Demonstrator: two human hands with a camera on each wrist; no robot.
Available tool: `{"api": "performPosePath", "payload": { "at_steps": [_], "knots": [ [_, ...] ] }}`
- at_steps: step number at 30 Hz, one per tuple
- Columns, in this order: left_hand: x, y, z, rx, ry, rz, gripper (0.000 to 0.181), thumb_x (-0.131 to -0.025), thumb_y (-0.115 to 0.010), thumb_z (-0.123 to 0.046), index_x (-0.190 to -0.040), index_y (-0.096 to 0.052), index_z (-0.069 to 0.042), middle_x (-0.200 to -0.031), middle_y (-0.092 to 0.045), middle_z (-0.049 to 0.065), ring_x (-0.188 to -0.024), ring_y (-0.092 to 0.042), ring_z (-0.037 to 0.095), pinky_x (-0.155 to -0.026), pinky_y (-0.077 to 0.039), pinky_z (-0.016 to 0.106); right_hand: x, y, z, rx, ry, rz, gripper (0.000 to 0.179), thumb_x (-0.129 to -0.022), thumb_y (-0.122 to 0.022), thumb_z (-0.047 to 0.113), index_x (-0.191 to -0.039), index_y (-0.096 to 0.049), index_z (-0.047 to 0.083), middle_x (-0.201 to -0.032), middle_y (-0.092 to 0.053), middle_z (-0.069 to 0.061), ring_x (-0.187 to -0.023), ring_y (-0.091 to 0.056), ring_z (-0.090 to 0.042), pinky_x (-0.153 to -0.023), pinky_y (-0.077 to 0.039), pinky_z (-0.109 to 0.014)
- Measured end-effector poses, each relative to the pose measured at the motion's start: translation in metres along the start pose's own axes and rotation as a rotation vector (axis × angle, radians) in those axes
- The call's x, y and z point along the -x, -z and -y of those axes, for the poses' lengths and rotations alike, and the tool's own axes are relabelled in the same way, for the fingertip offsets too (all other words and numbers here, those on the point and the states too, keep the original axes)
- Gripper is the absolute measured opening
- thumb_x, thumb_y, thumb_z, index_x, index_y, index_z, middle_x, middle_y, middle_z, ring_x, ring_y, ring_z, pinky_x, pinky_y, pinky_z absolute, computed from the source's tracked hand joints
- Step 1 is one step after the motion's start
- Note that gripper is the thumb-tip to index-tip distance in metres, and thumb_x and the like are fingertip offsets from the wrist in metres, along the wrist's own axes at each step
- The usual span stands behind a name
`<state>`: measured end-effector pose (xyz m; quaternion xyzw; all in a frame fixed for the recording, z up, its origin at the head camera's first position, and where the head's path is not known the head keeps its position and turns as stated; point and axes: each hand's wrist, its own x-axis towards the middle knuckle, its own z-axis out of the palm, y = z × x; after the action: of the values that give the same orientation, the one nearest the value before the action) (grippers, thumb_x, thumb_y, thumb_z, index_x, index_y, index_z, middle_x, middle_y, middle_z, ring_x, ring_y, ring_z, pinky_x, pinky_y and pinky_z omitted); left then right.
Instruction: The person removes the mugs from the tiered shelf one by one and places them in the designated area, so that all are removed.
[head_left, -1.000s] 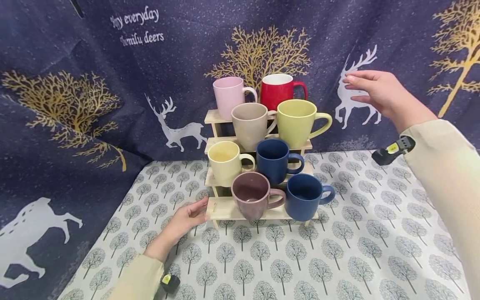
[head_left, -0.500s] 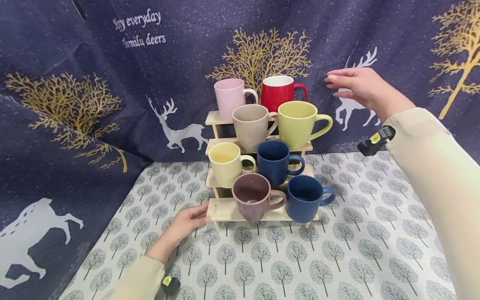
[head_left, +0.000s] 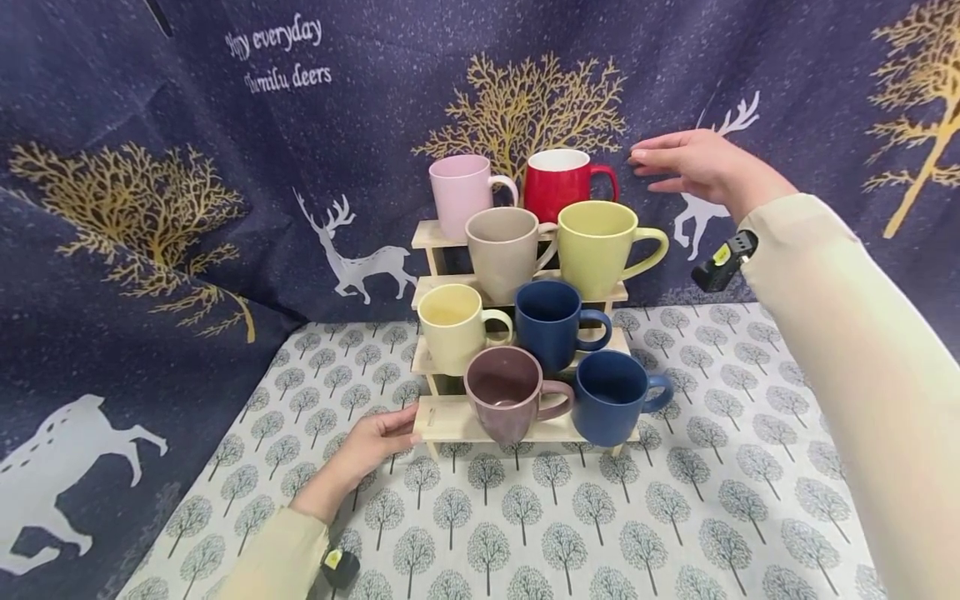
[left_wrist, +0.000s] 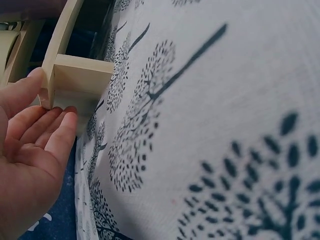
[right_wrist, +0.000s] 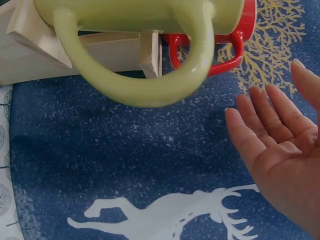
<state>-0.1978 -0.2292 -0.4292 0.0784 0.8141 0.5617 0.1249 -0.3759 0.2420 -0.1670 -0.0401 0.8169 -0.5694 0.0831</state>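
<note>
A stepped wooden stand point(head_left: 450, 421) carries two mugs on each tier. My left hand point(head_left: 375, 442) pinches the left end of its lowest board; in the left wrist view the thumb lies on one face and the fingers point(left_wrist: 62, 135) on the other. My right hand point(head_left: 693, 162) is raised in the air, fingers relaxed and holding nothing. Just left of it, the red mug point(head_left: 553, 187) sits on the top tier, handle turned toward the hand. Below that is the yellow-green mug point(head_left: 592, 250), whose handle point(right_wrist: 135, 92) looms large in the right wrist view.
The other mugs are pink point(head_left: 459, 200), beige point(head_left: 501, 254), pale yellow point(head_left: 452, 337), dark blue point(head_left: 546, 333), mauve point(head_left: 502, 408) and blue point(head_left: 607, 408). Behind hangs a navy cloth point(head_left: 360, 158) with deer and trees. A tree-print cloth point(head_left: 525, 533) covers the table.
My right hand has moved left through the air, closer to the red mug's handle. My left hand keeps its hold on the stand, and the mugs stay where they were.
</note>
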Motion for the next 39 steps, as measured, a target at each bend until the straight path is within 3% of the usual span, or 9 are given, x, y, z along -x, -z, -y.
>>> {"api": "performPosePath", "payload": {
  "at_steps": [1, 4, 6, 10, 16, 23, 30, 34, 39],
  "knots": [
    [0.0, 0.0, 0.0, 0.003, 0.005, -0.001, 0.059, -0.093, -0.068, -0.004, -0.145, -0.044, 0.011, -0.15, -0.047, 0.029, -0.137, -0.055, 0.045, -0.109, -0.055, 0.032, -0.002, -0.001, 0.0, 0.0, -0.004, 0.005, 0.066, -0.098, -0.065, 0.039, -0.156, -0.041, 0.017, -0.12, -0.062, 0.021, -0.144, -0.043, -0.015, -0.118, -0.049, -0.026],
    [0.001, -0.002, 0.0, 0.003, 0.012, -0.003, 0.059, -0.093, -0.068, -0.005, -0.145, -0.044, 0.01, -0.15, -0.047, 0.028, -0.137, -0.055, 0.045, -0.109, -0.055, 0.03, -0.007, -0.006, -0.001, 0.032, -0.025, 0.024, 0.068, -0.1, -0.061, 0.041, -0.159, -0.036, 0.017, -0.136, -0.06, 0.013, -0.147, -0.04, -0.016, -0.127, -0.041, -0.034],
    [0.001, -0.003, 0.001, 0.005, 0.014, -0.004, 0.059, -0.093, -0.068, -0.006, -0.145, -0.044, 0.009, -0.151, -0.047, 0.028, -0.137, -0.055, 0.044, -0.109, -0.055, 0.028, -0.009, -0.009, 0.0, 0.064, -0.037, 0.041, 0.071, -0.102, -0.057, 0.043, -0.162, -0.03, 0.016, -0.154, -0.05, 0.006, -0.152, -0.036, -0.016, -0.132, -0.031, -0.041],
    [0.002, -0.003, 0.002, 0.015, 0.008, -0.001, 0.059, -0.094, -0.068, -0.006, -0.146, -0.044, 0.009, -0.152, -0.046, 0.027, -0.139, -0.053, 0.044, -0.11, -0.054, 0.027, -0.014, -0.017, 0.004, 0.124, -0.045, 0.072, 0.072, -0.103, -0.052, 0.045, -0.163, -0.026, 0.015, -0.17, -0.032, 0.001, -0.159, -0.029, -0.02, -0.132, -0.03, -0.045],
    [0.002, -0.002, 0.002, 0.022, 0.017, -0.012, 0.06, -0.093, -0.068, -0.005, -0.146, -0.044, 0.009, -0.151, -0.046, 0.027, -0.138, -0.053, 0.044, -0.111, -0.053, 0.031, -0.02, -0.025, 0.005, 0.134, -0.05, 0.064, 0.063, -0.103, -0.055, 0.044, -0.158, -0.038, 0.018, -0.137, -0.059, 0.011, -0.156, -0.033, -0.022, -0.131, -0.031, -0.05],
    [0.001, 0.0, 0.001, 0.008, 0.01, -0.013, 0.06, -0.093, -0.069, -0.007, -0.146, -0.045, 0.009, -0.151, -0.047, 0.026, -0.138, -0.054, 0.043, -0.113, -0.052, 0.033, -0.027, -0.027, 0.004, 0.128, -0.049, 0.092, 0.055, -0.104, -0.053, 0.04, -0.153, -0.043, 0.016, -0.098, -0.063, 0.022, -0.142, -0.046, -0.017, -0.132, -0.03, -0.05],
    [0.001, 0.001, 0.0, 0.017, 0.006, -0.011, 0.06, -0.093, -0.069, -0.005, -0.146, -0.045, 0.009, -0.151, -0.047, 0.027, -0.138, -0.053, 0.044, -0.112, -0.053, 0.032, -0.03, -0.03, 0.008, 0.206, -0.052, 0.116, 0.057, -0.106, -0.05, 0.037, -0.156, -0.04, 0.011, -0.089, -0.063, 0.021, -0.115, -0.056, -0.006, -0.129, -0.036, -0.047],
    [0.001, 0.001, 0.0, 0.016, 0.003, -0.011, 0.059, -0.093, -0.068, -0.004, -0.145, -0.044, 0.01, -0.152, -0.047, 0.027, -0.139, -0.053, 0.044, -0.112, -0.052, 0.032, -0.03, -0.032, 0.011, 0.249, -0.044, 0.101, 0.044, -0.107, -0.049, 0.033, -0.144, -0.05, 0.01, -0.087, -0.061, 0.018, -0.097, -0.056, -0.003, -0.106, -0.054, -0.03],
    [0.001, 0.001, 0.0, 0.009, 0.006, -0.007, 0.06, -0.093, -0.068, -0.005, -0.146, -0.044, 0.01, -0.152, -0.047, 0.027, -0.139, -0.053, 0.044, -0.113, -0.052, 0.033, -0.029, -0.035, 0.01, 0.251, -0.009, 0.088, 0.034, -0.108, -0.047, 0.026, -0.133, -0.052, 0.004, -0.083, -0.06, 0.014, -0.084, -0.058, -0.002, -0.07, -0.057, -0.013]
  ]
}}
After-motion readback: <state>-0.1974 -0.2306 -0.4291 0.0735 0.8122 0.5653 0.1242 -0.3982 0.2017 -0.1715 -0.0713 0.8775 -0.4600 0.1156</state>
